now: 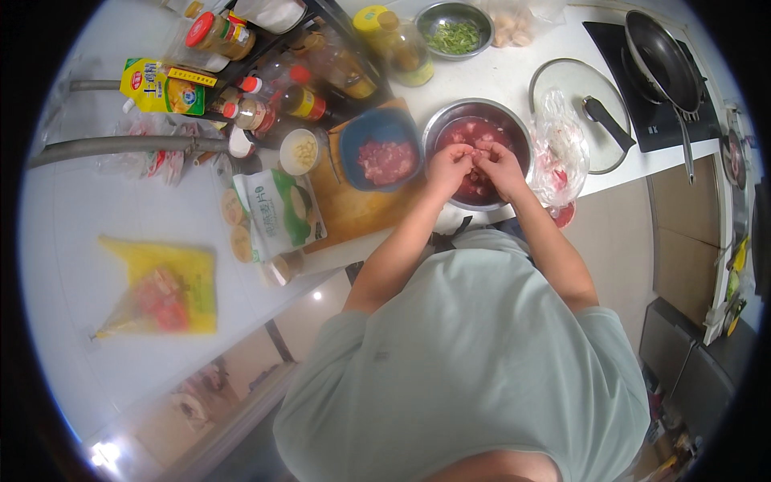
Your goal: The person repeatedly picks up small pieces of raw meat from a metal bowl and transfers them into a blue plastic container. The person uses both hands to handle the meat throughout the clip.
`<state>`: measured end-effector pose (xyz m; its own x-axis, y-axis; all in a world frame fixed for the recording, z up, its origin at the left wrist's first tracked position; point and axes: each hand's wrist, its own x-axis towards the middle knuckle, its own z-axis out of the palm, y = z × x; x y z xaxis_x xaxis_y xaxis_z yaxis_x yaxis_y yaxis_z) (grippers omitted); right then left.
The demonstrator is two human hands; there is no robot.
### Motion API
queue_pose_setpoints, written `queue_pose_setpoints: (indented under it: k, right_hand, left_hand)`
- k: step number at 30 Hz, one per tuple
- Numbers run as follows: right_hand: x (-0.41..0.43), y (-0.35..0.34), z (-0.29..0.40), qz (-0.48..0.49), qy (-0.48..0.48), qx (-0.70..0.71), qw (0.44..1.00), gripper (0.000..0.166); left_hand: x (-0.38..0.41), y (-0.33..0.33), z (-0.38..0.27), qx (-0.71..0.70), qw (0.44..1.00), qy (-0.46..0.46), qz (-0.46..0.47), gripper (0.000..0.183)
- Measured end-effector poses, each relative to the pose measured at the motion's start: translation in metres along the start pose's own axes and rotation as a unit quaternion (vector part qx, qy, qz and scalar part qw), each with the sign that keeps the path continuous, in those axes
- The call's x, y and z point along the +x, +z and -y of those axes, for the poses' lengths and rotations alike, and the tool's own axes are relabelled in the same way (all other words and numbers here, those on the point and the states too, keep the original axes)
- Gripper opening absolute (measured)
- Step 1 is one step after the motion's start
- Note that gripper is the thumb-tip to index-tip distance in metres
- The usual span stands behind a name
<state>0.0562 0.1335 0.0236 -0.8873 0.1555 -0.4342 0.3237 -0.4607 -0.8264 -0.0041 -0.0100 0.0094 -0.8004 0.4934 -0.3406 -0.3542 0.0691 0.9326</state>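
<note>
A steel bowl (437, 115) of reddish liquid with pale bits of meat in it stands before me. Over the bowl, my left hand (449, 170) and my right hand (503, 171) meet fingertip to fingertip. A small pale-pink piece of meat (477, 154) is pinched between them, partly hidden by the fingers. To the left, a blue plastic bowl (355, 138) contains a heap of raw pink meat (388, 161). That bowl rests on a wooden cutting board (346, 208).
Right of the bowl lie a crumpled plastic bag (560, 147) and a glass lid (557, 78); beyond is a frying pan (662, 60) on a cooktop. Left are a white bowl of chopped garlic (289, 158), a food pouch (274, 214) and bottles (304, 102). Greens fill a metal bowl (426, 23) behind.
</note>
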Motion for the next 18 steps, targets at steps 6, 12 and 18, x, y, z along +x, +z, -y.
queue_pose_setpoints:
  k: [6,12,18]
  right_hand:
    - [-0.004,0.003,0.004,-0.028,0.021,0.088,0.995,0.036]
    - [-0.004,0.001,0.005,-0.024,0.023,0.137,0.99,0.036]
    - [-0.005,0.003,0.0,-0.02,0.012,0.067,0.997,0.036]
  left_hand:
    - [-0.012,0.003,-0.014,-0.141,0.988,-0.054,-0.045,0.029]
    - [-0.013,-0.001,-0.011,-0.087,0.996,-0.028,0.007,0.034]
    - [-0.007,-0.001,-0.016,-0.049,0.998,-0.035,-0.011,0.02]
